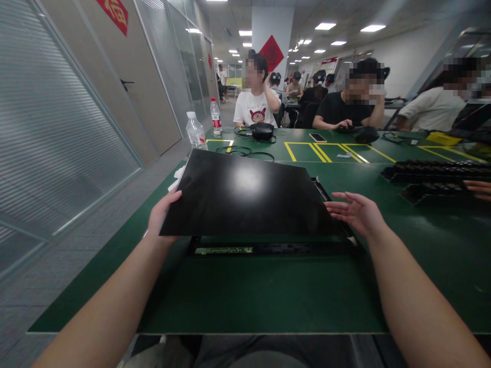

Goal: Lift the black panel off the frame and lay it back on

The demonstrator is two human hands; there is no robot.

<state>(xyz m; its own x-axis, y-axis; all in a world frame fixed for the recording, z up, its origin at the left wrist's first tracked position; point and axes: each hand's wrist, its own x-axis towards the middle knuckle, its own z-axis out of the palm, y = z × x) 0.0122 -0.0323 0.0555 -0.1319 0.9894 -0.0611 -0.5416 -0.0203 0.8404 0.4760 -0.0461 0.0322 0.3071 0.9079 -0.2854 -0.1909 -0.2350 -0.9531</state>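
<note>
The left hand grips the near left corner of a glossy black panel. Its thumb lies on top at the edge, and its fingers are hidden underneath. The right hand is open and holds nothing, with its fingers spread and slack and its palm turned toward the panel's right edge. The fingertips are just beside that edge; whether they touch it cannot be told.

The panel is tilted, with its near edge raised above a black frame that lies flat on the green table right in front of the person. A narrow green strip shows in the frame's near rail; the markings on it are too small to read.

Beyond the panel's far left corner stands a clear bottle. A second bottle behind it has a red label, and its print is illegible. Yellow lines mark out boxes on the far half of the table, and a phone lies there. To the right are black trays, with a co-worker's fingers at the picture's edge. A red diamond sign hangs on the pillar behind; its character is not clear enough to read.
</note>
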